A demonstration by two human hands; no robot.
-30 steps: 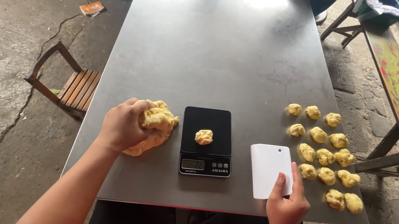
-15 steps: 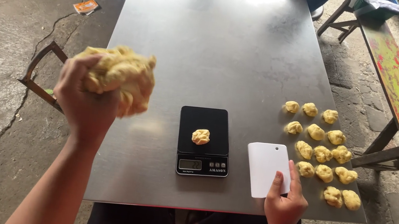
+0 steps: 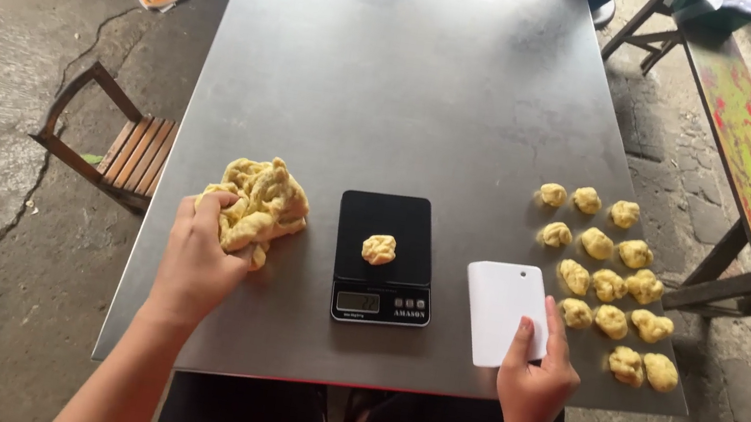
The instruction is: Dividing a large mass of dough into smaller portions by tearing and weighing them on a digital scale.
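Two hands: both down on the steel table (image 3: 396, 75), one on each side of the scale

Left hand (image 3: 194, 263): fingers curled over the near-left edge of the big dough lump (image 3: 259, 206), gripping it

Dough lump: resting on the table, just left of the black scale (image 3: 384, 257), stretching up and right away from the hand

Right hand (image 3: 534, 379): thumb and fingers pinching the near edge of the white scraper (image 3: 505, 310), flat on the table

Scale: one small dough piece (image 3: 379, 249) on it, roughly midway between the hands

Portioned balls (image 3: 609, 276): clustered right of the scraper
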